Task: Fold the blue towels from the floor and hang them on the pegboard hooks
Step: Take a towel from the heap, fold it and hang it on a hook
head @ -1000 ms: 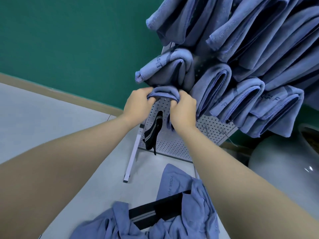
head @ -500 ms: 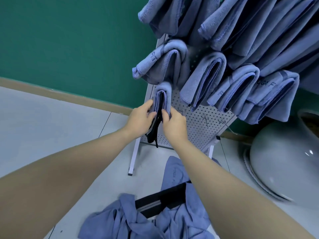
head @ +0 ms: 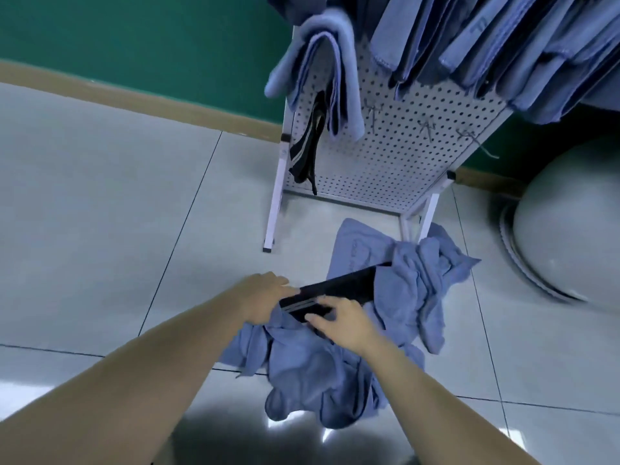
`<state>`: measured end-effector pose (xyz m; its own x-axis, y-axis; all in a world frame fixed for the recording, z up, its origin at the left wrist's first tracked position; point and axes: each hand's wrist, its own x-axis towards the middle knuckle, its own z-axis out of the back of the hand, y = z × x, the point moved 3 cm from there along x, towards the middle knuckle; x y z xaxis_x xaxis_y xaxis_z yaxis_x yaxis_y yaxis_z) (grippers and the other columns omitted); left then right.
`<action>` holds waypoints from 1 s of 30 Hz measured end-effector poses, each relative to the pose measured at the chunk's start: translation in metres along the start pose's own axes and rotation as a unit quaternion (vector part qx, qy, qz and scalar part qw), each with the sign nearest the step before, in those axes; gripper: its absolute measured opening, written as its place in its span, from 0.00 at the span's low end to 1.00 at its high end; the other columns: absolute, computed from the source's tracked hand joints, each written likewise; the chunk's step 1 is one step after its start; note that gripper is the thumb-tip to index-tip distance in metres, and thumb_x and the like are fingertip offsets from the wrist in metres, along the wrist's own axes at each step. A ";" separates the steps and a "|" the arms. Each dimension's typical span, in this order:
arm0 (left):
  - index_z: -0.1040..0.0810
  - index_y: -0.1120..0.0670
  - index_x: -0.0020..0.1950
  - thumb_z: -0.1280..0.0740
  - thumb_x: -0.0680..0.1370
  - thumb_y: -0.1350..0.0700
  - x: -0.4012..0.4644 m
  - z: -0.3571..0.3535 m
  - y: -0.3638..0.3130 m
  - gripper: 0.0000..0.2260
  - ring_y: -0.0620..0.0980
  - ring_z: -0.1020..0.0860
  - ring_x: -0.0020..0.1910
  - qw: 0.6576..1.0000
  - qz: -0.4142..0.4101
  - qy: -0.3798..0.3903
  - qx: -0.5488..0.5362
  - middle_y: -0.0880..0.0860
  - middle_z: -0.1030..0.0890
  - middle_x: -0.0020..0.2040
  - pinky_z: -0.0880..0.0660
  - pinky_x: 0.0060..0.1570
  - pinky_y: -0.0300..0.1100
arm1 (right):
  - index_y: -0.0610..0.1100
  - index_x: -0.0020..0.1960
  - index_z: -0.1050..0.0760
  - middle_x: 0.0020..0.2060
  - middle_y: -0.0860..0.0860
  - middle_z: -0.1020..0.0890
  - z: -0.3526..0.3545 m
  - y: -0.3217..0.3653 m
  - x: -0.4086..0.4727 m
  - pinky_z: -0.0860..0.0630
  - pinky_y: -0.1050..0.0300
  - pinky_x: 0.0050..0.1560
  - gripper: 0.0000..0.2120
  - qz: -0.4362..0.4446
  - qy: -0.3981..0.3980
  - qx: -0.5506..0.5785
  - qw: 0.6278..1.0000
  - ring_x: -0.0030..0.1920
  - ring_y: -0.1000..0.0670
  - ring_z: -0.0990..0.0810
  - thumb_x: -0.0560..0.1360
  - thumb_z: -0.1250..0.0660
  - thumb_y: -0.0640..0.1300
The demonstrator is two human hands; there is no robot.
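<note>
A heap of crumpled blue towels (head: 335,374) lies on the tiled floor in front of the white pegboard stand (head: 396,156). One towel in the heap shows a black striped band (head: 349,285). My left hand (head: 265,297) grips the left end of that band. Just to the right, my right hand (head: 342,322) rests on the band with fairly straight fingers. A folded blue towel (head: 322,72) with a dangling black band hangs at the board's lower left. Several more folded towels (head: 486,45) hang across the upper hooks.
Bare wire hooks (head: 426,125) stick out of the pegboard's lower right. A large pale rounded vessel (head: 570,229) stands on the floor to the right. A green wall with a tan skirting board (head: 134,99) runs behind. Grey floor tiles spread to the left.
Both hands let go of the towel hung at the board's lower left and dropped to the floor heap. My view tilted down, and the hands now meet the black-banded towel.
</note>
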<state>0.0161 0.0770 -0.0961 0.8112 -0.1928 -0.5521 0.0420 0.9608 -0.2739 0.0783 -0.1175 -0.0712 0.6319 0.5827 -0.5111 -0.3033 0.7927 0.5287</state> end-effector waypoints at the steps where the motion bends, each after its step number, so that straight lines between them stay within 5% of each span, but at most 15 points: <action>1: 0.34 0.46 0.79 0.35 0.80 0.57 0.003 -0.014 -0.003 0.27 0.56 0.32 0.72 0.998 -0.022 0.014 0.049 0.52 0.29 0.74 0.34 0.71 0.49 | 0.46 0.70 0.22 0.64 0.51 0.18 -0.013 -0.008 -0.003 0.27 0.61 0.62 0.26 -0.016 0.015 0.008 1.000 0.64 0.50 0.21 0.78 0.29 0.60; 4: 0.22 0.48 0.62 0.34 0.79 0.54 0.008 -0.036 -0.004 0.12 0.54 0.26 0.63 0.991 -0.044 0.033 0.124 0.51 0.21 0.59 0.34 0.67 0.48 | 0.45 0.49 0.22 0.45 0.46 0.16 -0.044 -0.028 -0.004 0.21 0.48 0.55 0.19 -0.019 0.020 0.029 0.999 0.49 0.46 0.18 0.75 0.28 0.61; 8: 0.23 0.50 0.44 0.33 0.80 0.50 0.012 -0.004 -0.006 0.07 0.54 0.23 0.49 0.995 -0.030 -0.080 -0.044 0.50 0.20 0.43 0.30 0.55 0.46 | 0.48 0.39 0.31 0.33 0.50 0.26 -0.053 -0.034 0.000 0.28 0.50 0.42 0.19 0.001 0.020 -0.002 1.000 0.38 0.47 0.25 0.74 0.26 0.59; 13: 0.27 0.56 0.39 0.34 0.83 0.51 0.009 0.071 -0.020 0.15 0.42 0.31 0.34 0.925 -0.009 -0.170 -0.340 0.47 0.29 0.34 0.34 0.38 0.37 | 0.46 0.40 0.26 0.37 0.47 0.19 -0.022 -0.023 0.007 0.22 0.50 0.43 0.13 -0.046 -0.023 0.228 0.972 0.38 0.50 0.21 0.79 0.28 0.50; 16: 0.29 0.54 0.40 0.37 0.85 0.51 -0.004 0.128 -0.030 0.15 0.41 0.32 0.34 0.916 -0.006 -0.208 -0.343 0.47 0.30 0.35 0.35 0.36 0.32 | 0.42 0.44 0.23 0.42 0.35 0.18 0.025 -0.007 0.014 0.21 0.41 0.50 0.17 -0.051 -0.071 0.360 0.929 0.43 0.45 0.21 0.74 0.31 0.57; 20: 0.28 0.55 0.42 0.34 0.82 0.45 -0.039 0.198 -0.036 0.16 0.47 0.29 0.38 0.914 -0.012 -0.272 -0.300 0.50 0.26 0.38 0.32 0.40 0.36 | 0.41 0.40 0.26 0.41 0.41 0.17 0.120 0.022 0.000 0.23 0.54 0.43 0.14 -0.050 -0.137 0.437 0.887 0.43 0.44 0.18 0.82 0.35 0.47; 22: 0.27 0.53 0.41 0.27 0.76 0.40 -0.067 0.228 -0.042 0.19 0.46 0.29 0.35 0.927 -0.017 -0.267 -0.262 0.48 0.27 0.35 0.32 0.37 0.41 | 0.38 0.40 0.28 0.39 0.40 0.18 0.171 0.037 -0.019 0.21 0.51 0.45 0.15 -0.012 -0.174 0.376 0.910 0.41 0.42 0.19 0.80 0.34 0.48; 25: 0.28 0.52 0.38 0.20 0.69 0.42 -0.109 0.264 -0.057 0.20 0.46 0.32 0.31 0.954 -0.021 -0.262 -0.142 0.46 0.28 0.32 0.35 0.32 0.43 | 0.46 0.35 0.34 0.28 0.52 0.32 0.233 0.072 -0.073 0.35 0.60 0.34 0.19 0.065 -0.193 0.213 0.956 0.29 0.55 0.33 0.82 0.33 0.49; 28: 0.25 0.50 0.37 0.24 0.71 0.52 -0.139 0.288 -0.068 0.10 0.47 0.26 0.32 0.966 0.004 -0.260 0.000 0.46 0.23 0.32 0.30 0.32 0.44 | 0.47 0.36 0.26 0.28 0.54 0.30 0.275 0.107 -0.125 0.38 0.62 0.33 0.21 0.117 -0.160 0.077 0.977 0.29 0.57 0.32 0.75 0.26 0.62; 30: 0.26 0.51 0.36 0.29 0.73 0.56 -0.153 0.297 -0.069 0.09 0.52 0.25 0.34 0.957 0.012 -0.289 0.013 0.49 0.23 0.32 0.27 0.36 0.48 | 0.41 0.35 0.25 0.28 0.51 0.32 0.293 0.118 -0.146 0.40 0.58 0.32 0.25 0.124 -0.158 -0.047 0.978 0.29 0.53 0.35 0.72 0.23 0.62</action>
<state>0.0623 0.0993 0.2417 0.9989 -0.0361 -0.0287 0.0281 0.9699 -0.2419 0.1592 -0.1620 0.2644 0.7157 0.6858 -0.1320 -0.5298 0.6563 0.5373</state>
